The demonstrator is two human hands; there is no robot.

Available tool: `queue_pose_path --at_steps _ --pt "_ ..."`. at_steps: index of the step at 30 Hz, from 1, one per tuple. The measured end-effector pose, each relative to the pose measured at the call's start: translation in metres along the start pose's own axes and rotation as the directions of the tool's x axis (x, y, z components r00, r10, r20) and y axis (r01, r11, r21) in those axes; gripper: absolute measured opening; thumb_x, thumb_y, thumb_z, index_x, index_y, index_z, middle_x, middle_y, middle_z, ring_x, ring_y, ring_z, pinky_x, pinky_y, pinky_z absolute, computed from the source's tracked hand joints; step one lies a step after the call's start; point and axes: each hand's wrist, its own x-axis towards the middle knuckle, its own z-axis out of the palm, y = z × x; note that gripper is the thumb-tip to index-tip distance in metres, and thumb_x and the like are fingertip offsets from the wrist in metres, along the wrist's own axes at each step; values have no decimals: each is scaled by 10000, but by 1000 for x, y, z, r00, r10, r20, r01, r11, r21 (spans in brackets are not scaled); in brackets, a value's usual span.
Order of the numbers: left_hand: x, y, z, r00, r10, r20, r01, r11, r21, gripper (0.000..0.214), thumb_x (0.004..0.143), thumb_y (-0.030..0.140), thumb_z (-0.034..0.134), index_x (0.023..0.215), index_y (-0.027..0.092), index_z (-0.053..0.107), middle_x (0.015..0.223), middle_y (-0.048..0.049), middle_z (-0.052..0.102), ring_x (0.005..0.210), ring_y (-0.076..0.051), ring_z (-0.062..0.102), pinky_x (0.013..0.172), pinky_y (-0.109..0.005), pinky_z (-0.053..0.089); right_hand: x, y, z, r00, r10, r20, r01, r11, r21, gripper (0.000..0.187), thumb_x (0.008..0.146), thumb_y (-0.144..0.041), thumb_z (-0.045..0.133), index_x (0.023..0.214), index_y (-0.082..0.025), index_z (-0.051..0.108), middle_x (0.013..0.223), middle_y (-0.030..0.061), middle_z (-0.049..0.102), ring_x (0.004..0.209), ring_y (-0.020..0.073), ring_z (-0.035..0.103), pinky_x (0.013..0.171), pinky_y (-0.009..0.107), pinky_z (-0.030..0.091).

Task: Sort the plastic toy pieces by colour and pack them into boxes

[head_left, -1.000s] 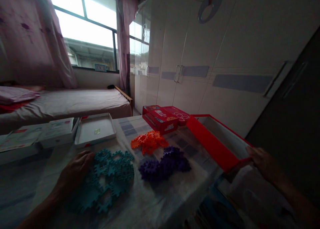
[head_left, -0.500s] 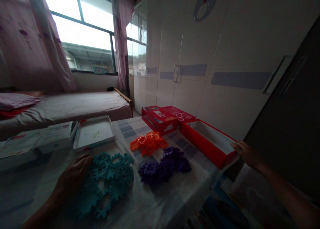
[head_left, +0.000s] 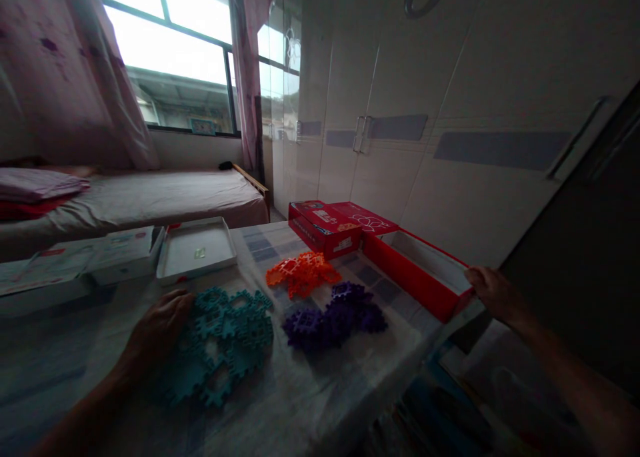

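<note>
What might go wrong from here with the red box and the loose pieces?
1. The open red box sits at the right edge of the table, held only at its near end by the right hand; it may slip off.
2. The left hand rests on the teal pieces; a sweep may push them into the purple pieces.

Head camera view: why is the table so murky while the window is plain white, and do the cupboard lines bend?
In the head view, the bright window is blown out to white, so the backlit white-clothed table and the teal plastic puzzle pieces fall dim; the wide lens bows the pale wardrobe doors towards the edges; the right hand near the edge looks soft.
</note>
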Motion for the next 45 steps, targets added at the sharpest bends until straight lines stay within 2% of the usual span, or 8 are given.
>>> queue_pose_path --at_steps 5,8,10,15,23,30,36,45 --pt "-1 8 -5 993 -60 103 71 992 -101 661 825 484 120 1054 132 631 1241 -132 544 1170 -233 500 986 -342 389 -17 -54 -14 966 -5 -257 -1 1000 -22 470 859 -493 396 1170 -155 498 1142 197 520 1019 289 549 783 383 459" --pt "-1 11 -6 991 -75 115 89 988 -123 683 815 505 130 1060 110 631 1247 -148 532 1184 -241 484 1008 -351 367 -34 -111 -4 967 -237 -94 253 936 246 518 847 -505 437 1280 -223 407 1201 137 510 1047 241 550 849 381 464" --pt "-1 12 -7 991 -74 108 86 990 -116 683 808 504 135 1060 106 630 1243 -149 537 1188 -244 481 1011 -354 365 -43 -148 13 898 -433 74 389 863 323 655 801 -560 492 1366 -280 313 1378 113 385 1235 271 413 968 451 383" --pt "-1 14 -10 994 -34 102 41 997 -71 696 813 495 100 1051 116 633 1214 -140 565 1170 -236 504 983 -332 396 -46 -202 58 799 -516 309 353 818 454 910 651 -673 593 1407 -267 290 1494 122 200 1344 323 231 1042 519 266" --pt "-1 15 -11 992 -48 119 61 993 -105 672 824 483 113 1036 105 626 1231 -148 548 1180 -232 485 1006 -342 373 -43 -205 70 791 -580 198 355 697 623 762 672 -545 662 1333 -250 423 1318 105 479 1232 280 413 1028 453 322" --pt "-2 16 -13 993 -8 117 19 995 -97 599 835 438 151 1036 114 613 1194 -135 577 1184 -224 478 1005 -340 373 -54 -213 59 820 -567 75 410 675 614 461 752 -340 617 1194 -246 524 1151 89 566 1112 246 498 947 419 404" --pt "-4 22 -16 991 -57 124 73 988 -133 641 835 480 148 1039 101 624 1235 -151 542 1180 -241 482 1003 -345 371 -55 -213 61 799 -597 71 445 666 599 420 756 -259 569 1173 -240 523 1135 81 569 1109 233 500 950 395 405" --pt "-3 20 -16 992 -30 125 44 993 -112 625 834 465 136 1017 119 623 1201 -145 567 1166 -235 495 999 -337 377 -48 -210 68 952 -263 154 93 731 676 316 756 -242 522 1071 -218 538 986 48 640 880 194 611 788 344 477"
